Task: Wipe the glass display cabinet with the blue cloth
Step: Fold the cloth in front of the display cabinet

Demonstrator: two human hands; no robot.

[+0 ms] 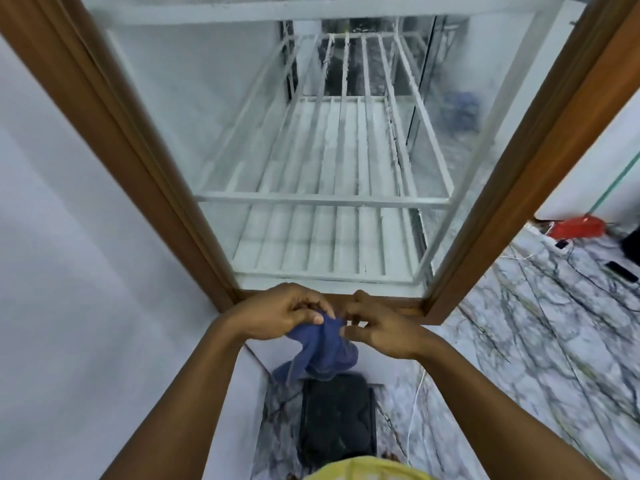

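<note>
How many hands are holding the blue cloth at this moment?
2. The left hand grips the blue cloth at its top left. The right hand pinches its right edge. Both are low in front of the glass display cabinet. No hand is hidden.

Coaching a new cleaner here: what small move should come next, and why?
Probably fold the blue cloth into a flat pad first: the left hand and right hand pinch it crumpled and dangling, not yet against the glass display cabinet.
</note>
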